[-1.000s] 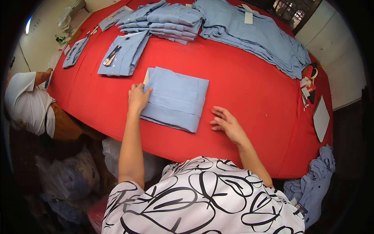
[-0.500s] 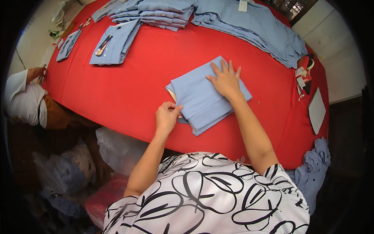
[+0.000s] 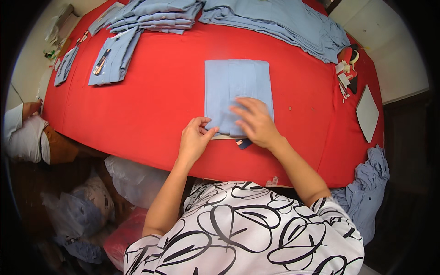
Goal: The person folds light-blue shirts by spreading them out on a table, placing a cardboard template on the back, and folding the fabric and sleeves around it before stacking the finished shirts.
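Note:
A folded light-blue shirt [image 3: 222,87] lies squared up on the red-covered table in front of me. My left hand [image 3: 196,140] has its thumb and fingers at the shirt's near left corner, gripping the edge there. Over the near right part of the shirt is my right hand [image 3: 257,123], its fingers apart and smeared by motion; whether they touch the cloth I cannot tell. A pale strip shows along the near edge. Beside it a small dark-blue piece [image 3: 244,144] with a light mark peeks out, partly hidden by the right hand.
Folded blue shirts [image 3: 156,18] are stacked at the far left, with a tagged shirt [image 3: 112,59] nearer. Unfolded blue shirts [image 3: 275,23] lie at the back. Tape and scraps [image 3: 348,75] and a grey card [image 3: 367,113] sit at right. Another person [image 3: 30,135] stands at left.
The shirt has turned from a slant to square with me. My right hand has come off its far part toward the near edge. The left hand stays at the near left corner.

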### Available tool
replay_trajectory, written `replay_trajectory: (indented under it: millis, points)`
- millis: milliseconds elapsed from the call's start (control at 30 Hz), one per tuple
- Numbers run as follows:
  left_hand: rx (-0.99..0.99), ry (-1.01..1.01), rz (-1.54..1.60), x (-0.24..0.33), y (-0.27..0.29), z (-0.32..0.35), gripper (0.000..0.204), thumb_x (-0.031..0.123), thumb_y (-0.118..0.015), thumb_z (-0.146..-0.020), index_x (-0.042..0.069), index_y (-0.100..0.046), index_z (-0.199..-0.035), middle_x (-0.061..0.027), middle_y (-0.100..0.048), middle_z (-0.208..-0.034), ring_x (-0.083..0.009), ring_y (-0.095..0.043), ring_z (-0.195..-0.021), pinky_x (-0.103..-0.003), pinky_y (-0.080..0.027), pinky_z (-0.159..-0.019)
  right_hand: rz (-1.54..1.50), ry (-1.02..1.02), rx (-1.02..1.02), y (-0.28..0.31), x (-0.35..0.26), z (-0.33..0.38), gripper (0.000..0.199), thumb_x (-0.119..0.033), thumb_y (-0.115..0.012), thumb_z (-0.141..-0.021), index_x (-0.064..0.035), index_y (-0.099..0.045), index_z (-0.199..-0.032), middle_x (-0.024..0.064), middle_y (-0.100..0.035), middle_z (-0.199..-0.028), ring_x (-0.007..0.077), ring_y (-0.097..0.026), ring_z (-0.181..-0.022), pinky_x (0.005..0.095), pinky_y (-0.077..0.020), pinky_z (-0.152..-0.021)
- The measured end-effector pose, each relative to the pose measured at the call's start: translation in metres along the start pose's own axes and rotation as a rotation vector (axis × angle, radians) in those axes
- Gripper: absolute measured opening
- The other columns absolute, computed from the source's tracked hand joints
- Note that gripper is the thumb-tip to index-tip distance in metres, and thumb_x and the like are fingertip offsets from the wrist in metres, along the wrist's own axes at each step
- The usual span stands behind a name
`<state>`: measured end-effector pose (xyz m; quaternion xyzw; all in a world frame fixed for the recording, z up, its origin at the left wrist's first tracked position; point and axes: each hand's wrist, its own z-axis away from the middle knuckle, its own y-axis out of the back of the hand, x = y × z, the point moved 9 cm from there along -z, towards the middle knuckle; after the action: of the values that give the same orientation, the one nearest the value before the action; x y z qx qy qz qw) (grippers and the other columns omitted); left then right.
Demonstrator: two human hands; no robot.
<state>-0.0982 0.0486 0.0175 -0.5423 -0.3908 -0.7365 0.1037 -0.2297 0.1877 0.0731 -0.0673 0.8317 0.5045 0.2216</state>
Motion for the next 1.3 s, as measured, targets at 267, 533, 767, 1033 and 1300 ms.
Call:
replay_trajectory:
  millis: [267,533,767,1033,1300]
  points:
    - [-0.025,0.223,0.514,-0.040,-0.019,0.003,0.024,0.008,-0.074,-0.084,-0.004,-0.060,-0.099,-0.0073,-0.064,-0.088,-0.0101,-0.058,-0.075,-0.024,-0.048,-0.065,-0.729,-1.014,0.270,0.005,0.101,0.148,0.021,-0.014,-0.066,-0.090,0.0012,-0.065,-0.104,0.0104,-0.063,-0.103,0.0151,-0.065,-0.073,0.0282,-0.0522,-0.060]
    - [-0.118,0.128,0.195,-0.037,-0.026,0.007,0.025,0.012,-0.071,-0.088,-0.008,-0.063,-0.102,-0.0023,-0.058,-0.083,-0.0114,-0.053,-0.075,-0.027,-0.047,-0.067,-0.195,-0.748,0.238,0.005,0.088,0.126,0.019,-0.012,-0.069,-0.089,0.0044,-0.066,-0.099,0.0051,-0.058,-0.090,0.0102,-0.058,-0.066,0.0253,-0.0485,-0.053]
    - [-0.060,0.111,0.337,-0.029,-0.026,0.014,0.024,0.013,-0.072,-0.087,-0.007,-0.064,-0.099,-0.0029,-0.055,-0.094,-0.0085,-0.049,-0.073,-0.026,-0.044,-0.065,-0.095,-0.756,0.142,0.015,0.078,0.109,0.025,-0.019,-0.062,-0.094,0.0042,-0.059,-0.084,0.0107,-0.055,-0.085,0.0215,-0.056,-0.069,0.0344,-0.0449,-0.063]
    - [-0.011,0.022,0.063,-0.025,-0.018,0.015,0.023,0.016,-0.075,-0.084,-0.004,-0.065,-0.091,-0.0061,-0.055,-0.100,-0.0119,-0.050,-0.070,-0.028,-0.044,-0.063,-0.102,-0.788,0.050,0.010,0.080,0.108,0.029,-0.028,-0.061,-0.093,0.0004,-0.057,-0.090,0.0202,-0.057,-0.092,0.0422,-0.056,-0.087,0.0480,-0.0449,-0.075]
    - [0.173,-0.367,-0.683,0.071,-0.017,0.004,0.048,0.019,-0.080,-0.077,-0.001,-0.058,-0.115,-0.0179,-0.053,-0.125,-0.0331,-0.053,-0.113,-0.046,-0.044,-0.092,-0.153,-0.766,0.168,0.022,0.087,0.106,0.028,-0.022,-0.072,-0.086,0.0005,-0.055,-0.090,0.0118,-0.056,-0.078,0.0254,-0.058,-0.073,0.0381,-0.0471,-0.065]
